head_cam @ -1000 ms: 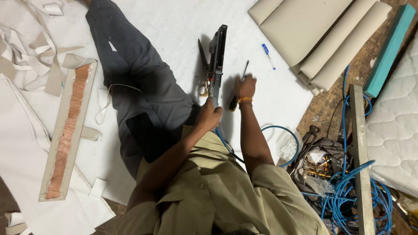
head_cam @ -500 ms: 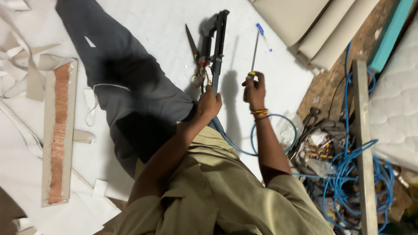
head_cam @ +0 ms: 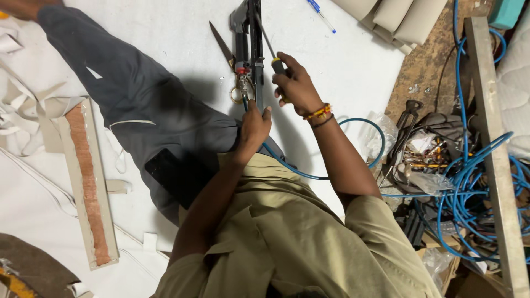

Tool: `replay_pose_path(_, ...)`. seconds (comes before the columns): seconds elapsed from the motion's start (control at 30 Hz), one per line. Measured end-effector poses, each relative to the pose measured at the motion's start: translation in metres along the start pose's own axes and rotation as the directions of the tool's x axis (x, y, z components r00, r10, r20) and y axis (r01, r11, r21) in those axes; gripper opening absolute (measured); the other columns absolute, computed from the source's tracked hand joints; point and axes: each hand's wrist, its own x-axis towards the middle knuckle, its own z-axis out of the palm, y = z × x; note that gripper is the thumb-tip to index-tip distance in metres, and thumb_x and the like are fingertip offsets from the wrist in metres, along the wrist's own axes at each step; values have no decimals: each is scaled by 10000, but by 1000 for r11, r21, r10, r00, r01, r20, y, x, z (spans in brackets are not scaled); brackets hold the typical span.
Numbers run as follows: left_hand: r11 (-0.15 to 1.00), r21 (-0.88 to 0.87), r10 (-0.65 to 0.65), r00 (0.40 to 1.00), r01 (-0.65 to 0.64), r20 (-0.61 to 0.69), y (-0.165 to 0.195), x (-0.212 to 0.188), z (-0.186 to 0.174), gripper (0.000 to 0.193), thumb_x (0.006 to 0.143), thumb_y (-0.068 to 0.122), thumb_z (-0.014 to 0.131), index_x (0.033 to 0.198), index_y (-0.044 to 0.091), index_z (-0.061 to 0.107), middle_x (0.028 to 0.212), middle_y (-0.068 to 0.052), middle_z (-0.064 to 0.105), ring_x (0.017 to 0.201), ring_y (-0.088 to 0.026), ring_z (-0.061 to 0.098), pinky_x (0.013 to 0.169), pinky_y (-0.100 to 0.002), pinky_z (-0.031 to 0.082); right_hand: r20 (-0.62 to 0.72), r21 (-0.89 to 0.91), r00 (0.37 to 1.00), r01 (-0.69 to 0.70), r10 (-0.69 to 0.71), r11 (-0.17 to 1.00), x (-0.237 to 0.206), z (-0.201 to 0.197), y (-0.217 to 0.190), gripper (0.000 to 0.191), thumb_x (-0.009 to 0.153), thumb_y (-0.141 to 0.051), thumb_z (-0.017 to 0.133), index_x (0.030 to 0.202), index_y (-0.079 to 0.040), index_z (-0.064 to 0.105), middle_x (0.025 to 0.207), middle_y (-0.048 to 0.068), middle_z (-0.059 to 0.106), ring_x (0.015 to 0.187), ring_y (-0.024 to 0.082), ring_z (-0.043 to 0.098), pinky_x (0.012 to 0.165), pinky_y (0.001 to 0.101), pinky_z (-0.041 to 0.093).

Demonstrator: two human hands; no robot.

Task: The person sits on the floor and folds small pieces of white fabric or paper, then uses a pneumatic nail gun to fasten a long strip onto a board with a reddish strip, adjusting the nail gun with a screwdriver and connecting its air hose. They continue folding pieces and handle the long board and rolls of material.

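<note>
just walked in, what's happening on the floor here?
A person sitting on white sheeting is working on a black pneumatic staple gun. The left hand grips its lower end, where a blue air hose runs off toward a tangle of blue hose on the right. The right hand holds a screwdriver with a black and yellow handle, its shaft angled up against the gun's body. Scissors with gold handles lie just beside the gun, and a blue pen lies further up.
</note>
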Motion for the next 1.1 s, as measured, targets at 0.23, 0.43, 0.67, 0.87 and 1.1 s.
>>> replay_pose_path(0.23,998,55,21,1000,-20,-23,-6,2,2,426,981,290,650,1160,-50,467,908,-349,685,882,-542,664,767,-587,517,-63,106,995,-68,75,992,23,12,-9,627,902,-70,588,1511,-80,438,905,85,601,580,120,576,395,263,450)
replay_pose_path(0.43,997,-11,78,996,-78,-51,-12,2,1,420,974,265,637,1227,-32,481,963,-322,699,915,-501,685,776,-552,544,32,406,993,-118,115,906,29,7,-24,557,895,-37,527,1450,-43,475,858,105,615,555,133,556,383,240,389)
replay_pose_path(0.67,997,-37,66,996,-68,-56,-15,2,0,441,948,245,624,1264,-24,476,996,-318,698,943,-511,673,792,-560,528,-68,445,994,-52,91,894,47,7,8,546,897,-45,569,1439,-20,506,841,105,630,555,159,577,388,277,419)
replay_pose_path(0.87,989,40,145,986,-142,-77,-16,5,-2,463,965,265,632,1251,-56,459,986,-371,664,955,-561,627,800,-591,502,-240,-499,799,387,-552,776,68,23,71,544,906,-78,605,1441,-89,510,911,73,686,722,177,681,606,319,518)
replay_pose_path(1.1,959,55,282,951,-277,-127,-14,7,-3,392,969,226,653,1198,-44,484,879,-335,695,775,-514,673,675,-562,529,-143,348,985,-37,92,937,58,20,39,532,923,-79,563,1449,-65,490,781,73,639,489,117,535,352,260,367)
